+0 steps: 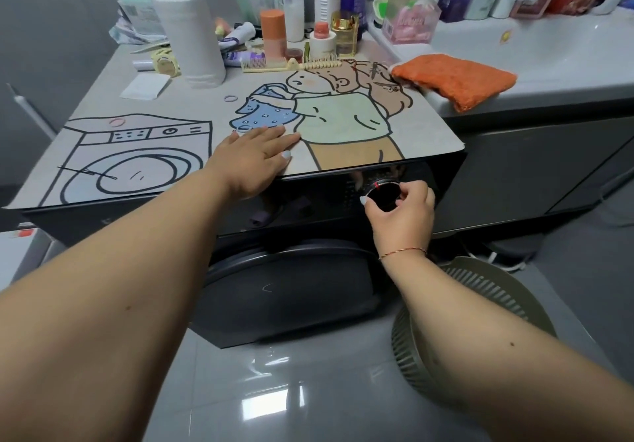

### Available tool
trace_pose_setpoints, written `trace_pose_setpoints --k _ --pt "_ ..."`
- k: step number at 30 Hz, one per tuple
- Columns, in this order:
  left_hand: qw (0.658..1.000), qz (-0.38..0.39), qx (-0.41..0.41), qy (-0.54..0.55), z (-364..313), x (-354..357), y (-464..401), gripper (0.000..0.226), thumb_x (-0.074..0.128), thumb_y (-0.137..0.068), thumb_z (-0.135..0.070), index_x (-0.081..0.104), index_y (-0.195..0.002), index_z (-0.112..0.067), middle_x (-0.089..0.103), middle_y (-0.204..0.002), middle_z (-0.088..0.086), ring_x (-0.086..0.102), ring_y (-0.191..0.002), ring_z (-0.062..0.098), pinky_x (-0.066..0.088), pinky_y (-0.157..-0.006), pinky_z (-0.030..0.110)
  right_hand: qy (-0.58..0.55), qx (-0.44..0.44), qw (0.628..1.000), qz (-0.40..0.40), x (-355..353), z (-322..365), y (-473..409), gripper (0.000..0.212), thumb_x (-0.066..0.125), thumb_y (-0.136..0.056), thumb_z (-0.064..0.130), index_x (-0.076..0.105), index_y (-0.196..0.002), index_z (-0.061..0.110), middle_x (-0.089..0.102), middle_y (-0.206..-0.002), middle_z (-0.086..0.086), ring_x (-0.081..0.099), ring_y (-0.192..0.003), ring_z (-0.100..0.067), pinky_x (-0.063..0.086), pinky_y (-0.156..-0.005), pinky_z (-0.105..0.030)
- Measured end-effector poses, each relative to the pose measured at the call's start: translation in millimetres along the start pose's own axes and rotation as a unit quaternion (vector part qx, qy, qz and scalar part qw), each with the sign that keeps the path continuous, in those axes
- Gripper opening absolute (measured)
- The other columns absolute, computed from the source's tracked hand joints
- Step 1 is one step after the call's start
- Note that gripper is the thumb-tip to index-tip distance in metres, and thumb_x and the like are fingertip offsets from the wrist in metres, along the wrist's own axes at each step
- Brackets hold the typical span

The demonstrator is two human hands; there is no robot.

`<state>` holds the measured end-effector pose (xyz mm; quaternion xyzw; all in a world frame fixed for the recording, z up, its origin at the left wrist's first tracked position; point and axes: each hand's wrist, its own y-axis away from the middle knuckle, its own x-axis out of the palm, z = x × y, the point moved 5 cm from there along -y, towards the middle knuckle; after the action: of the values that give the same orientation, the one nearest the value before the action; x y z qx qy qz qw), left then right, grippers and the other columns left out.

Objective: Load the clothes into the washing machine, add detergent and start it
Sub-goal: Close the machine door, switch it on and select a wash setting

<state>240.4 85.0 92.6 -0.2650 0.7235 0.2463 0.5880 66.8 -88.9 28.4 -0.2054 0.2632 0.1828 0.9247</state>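
A dark front-loading washing machine [308, 222] stands in front of me with its round door [291, 287] closed. A cartoon-printed mat [343, 125] covers its top. My left hand [254, 160] lies flat, fingers spread, on the mat near the front edge. My right hand [401, 211] grips the round control dial [384, 194] on the right of the front panel, thumb and fingers around its rim; a red mark shows on the dial's upper left. No clothes are in sight.
A grey slatted laundry basket [480, 311] sits on the tiled floor at the right. Bottles, a paper roll [192, 33], combs and tubes crowd the back of the machine top. An orange cloth [456, 77] lies on the white sink counter [549, 47] to the right.
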Motion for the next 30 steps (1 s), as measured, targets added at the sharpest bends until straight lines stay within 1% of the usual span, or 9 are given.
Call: trace_pose_setpoints --k 2,4,7,9,13,18,24,27,30 --pt "1.0 -0.002 0.0 -0.002 0 0 0 0.048 0.022 -0.104 -0.04 0.016 -0.152 -0.042 0.011 -0.163 -0.011 0.006 -0.15 0.013 0.004 -0.121 0.045 0.033 -0.043 0.999 -0.005 -2 3 0 0.053 0.081 -0.068 0.031 0.053 -0.108 0.009 0.052 -0.116 -0.01 0.054 -0.107 -0.029 0.045 -0.086 -0.032" --pt "1.0 -0.003 0.0 -0.002 1 0 0 0.048 0.022 -0.104 -0.04 0.016 -0.152 -0.042 0.011 -0.163 -0.011 0.006 -0.15 0.013 0.003 -0.121 0.045 0.073 -0.094 0.993 -0.012 -4 7 1 0.051 0.081 -0.068 0.027 0.055 -0.107 0.007 0.053 -0.114 -0.013 0.051 -0.109 -0.031 0.045 -0.087 -0.034" --pt "1.0 -0.005 -0.004 0.007 1 0 0 0.048 0.023 -0.104 -0.041 0.017 -0.151 -0.043 0.012 -0.162 -0.012 0.006 -0.15 0.012 0.002 -0.121 0.044 0.132 -0.186 0.973 -0.035 -2 11 3 0.047 0.084 -0.062 0.02 0.056 -0.097 0.004 0.057 -0.101 -0.016 0.056 -0.096 -0.035 0.05 -0.082 -0.039" --pt "1.0 -0.007 -0.006 0.008 1 0 -1 0.048 0.024 -0.104 -0.041 0.018 -0.151 -0.043 0.012 -0.162 -0.013 0.006 -0.15 0.011 0.002 -0.12 0.044 0.166 -0.227 0.959 -0.045 -1 12 2 0.047 0.086 -0.058 0.018 0.056 -0.093 0.004 0.058 -0.094 -0.017 0.058 -0.088 -0.035 0.052 -0.079 -0.039" --pt "1.0 -0.008 -0.005 0.007 2 2 -1 0.048 0.024 -0.103 -0.041 0.018 -0.151 -0.044 0.013 -0.162 -0.013 0.006 -0.15 0.011 0.002 -0.12 0.044 0.208 -0.298 0.931 -0.046 2 12 3 0.048 0.086 -0.056 0.016 0.055 -0.091 0.005 0.058 -0.09 -0.015 0.057 -0.084 -0.034 0.052 -0.077 -0.038" --pt "1.0 -0.013 -0.004 0.01 1 1 -1 0.048 0.024 -0.103 -0.042 0.018 -0.151 -0.044 0.013 -0.162 -0.013 0.007 -0.15 0.011 0.003 -0.121 0.043 0.235 -0.332 0.912 -0.049 1 12 2 0.049 0.086 -0.057 0.019 0.052 -0.091 0.007 0.057 -0.087 -0.014 0.056 -0.081 -0.032 0.052 -0.074 -0.035" --pt "1.0 -0.01 -0.007 0.013 3 2 -2 0.048 0.025 -0.103 -0.042 0.018 -0.15 -0.045 0.013 -0.162 -0.014 0.006 -0.15 0.011 0.002 -0.121 0.044 0.223 -0.333 0.915 -0.047 0 11 1 0.05 0.087 -0.057 0.019 0.055 -0.094 0.006 0.058 -0.088 -0.015 0.057 -0.08 -0.033 0.052 -0.072 -0.036" --pt "1.0 -0.009 -0.006 0.017 2 2 -2 0.048 0.025 -0.103 -0.042 0.019 -0.15 -0.045 0.013 -0.162 -0.014 0.006 -0.15 0.011 0.002 -0.121 0.043 0.206 -0.333 0.919 -0.052 -6 10 1 0.056 0.086 -0.059 0.027 0.057 -0.103 0.008 0.058 -0.098 -0.014 0.054 -0.091 -0.029 0.05 -0.08 -0.037" --pt "1.0 -0.01 -0.004 0.02 3 1 -2 0.048 0.026 -0.103 -0.042 0.019 -0.15 -0.044 0.013 -0.162 -0.014 0.006 -0.15 0.011 0.002 -0.121 0.043 0.155 -0.354 0.921 -0.047 -9 22 4 0.065 0.082 -0.062 0.041 0.055 -0.112 0.009 0.059 -0.108 -0.014 0.046 -0.103 -0.023 0.043 -0.093 -0.035"
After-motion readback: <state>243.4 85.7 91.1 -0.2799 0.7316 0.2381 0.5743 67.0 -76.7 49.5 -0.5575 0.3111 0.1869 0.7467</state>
